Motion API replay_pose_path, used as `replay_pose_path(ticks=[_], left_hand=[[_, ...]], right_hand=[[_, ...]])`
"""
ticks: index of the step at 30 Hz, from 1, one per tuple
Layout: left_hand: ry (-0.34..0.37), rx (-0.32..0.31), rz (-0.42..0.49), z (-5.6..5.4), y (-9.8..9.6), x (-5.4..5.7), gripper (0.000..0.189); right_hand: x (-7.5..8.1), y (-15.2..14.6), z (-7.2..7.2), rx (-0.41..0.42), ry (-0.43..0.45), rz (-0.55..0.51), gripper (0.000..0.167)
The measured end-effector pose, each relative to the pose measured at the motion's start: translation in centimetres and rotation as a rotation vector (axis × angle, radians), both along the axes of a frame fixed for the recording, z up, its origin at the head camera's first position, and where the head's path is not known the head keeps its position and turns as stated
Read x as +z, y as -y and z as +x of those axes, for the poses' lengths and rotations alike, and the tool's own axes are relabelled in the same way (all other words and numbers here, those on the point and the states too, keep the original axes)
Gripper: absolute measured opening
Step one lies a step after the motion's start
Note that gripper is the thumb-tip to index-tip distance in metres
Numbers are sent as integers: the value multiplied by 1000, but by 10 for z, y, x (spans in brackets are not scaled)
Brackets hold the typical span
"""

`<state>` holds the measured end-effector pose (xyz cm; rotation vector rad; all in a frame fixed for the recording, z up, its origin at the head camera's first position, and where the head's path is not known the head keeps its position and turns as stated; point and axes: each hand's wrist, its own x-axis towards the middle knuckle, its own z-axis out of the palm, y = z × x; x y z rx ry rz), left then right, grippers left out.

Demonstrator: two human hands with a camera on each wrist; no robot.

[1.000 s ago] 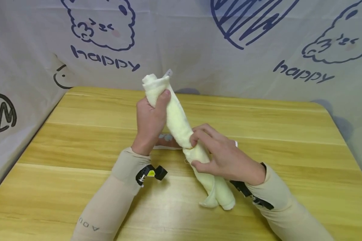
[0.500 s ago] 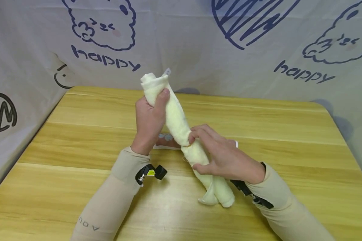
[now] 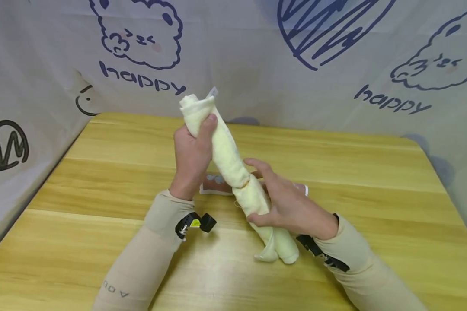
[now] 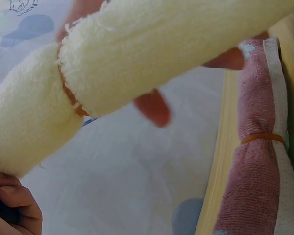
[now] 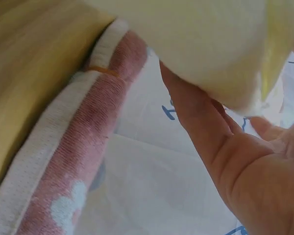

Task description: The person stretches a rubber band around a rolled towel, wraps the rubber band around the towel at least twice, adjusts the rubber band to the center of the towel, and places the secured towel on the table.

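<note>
A cream-coloured towel (image 3: 225, 151), rolled into a long tube, slants above the table in the head view. My left hand (image 3: 194, 151) grips its upper end, thumb across the front. Around its middle sits a thin orange rubber band (image 3: 244, 184), which pinches the roll into a narrow waist. My right hand (image 3: 289, 203) is at the lower half, just below the band. Its thumb lies against the towel and its index finger stands off to the side. Spread right-hand fingers (image 4: 154, 108) show past the roll in the left wrist view.
Behind the cream roll, a pink and white rolled towel (image 3: 216, 185) lies on the wooden table (image 3: 120, 181), with its own orange band (image 4: 264, 138). A white cloth with drawings (image 3: 225, 52) hangs along the table's back and left edges.
My right index finger has come off the rubber band and spread outward, leaving the band in plain view. The cream towel has shifted slightly up and left in my left hand's grip.
</note>
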<state>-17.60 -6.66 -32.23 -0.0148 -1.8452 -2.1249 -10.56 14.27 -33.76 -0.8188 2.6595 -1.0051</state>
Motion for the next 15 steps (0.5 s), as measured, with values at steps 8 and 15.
replay_pose_path(ticks=[8, 15], left_hand=[[-20, 15, 18, 0, 4, 2, 25], [-3, 14, 31, 0, 4, 4, 22]], right_hand=[[-4, -1, 1, 51, 83, -4, 117], [-3, -4, 1, 64, 66, 0, 115]])
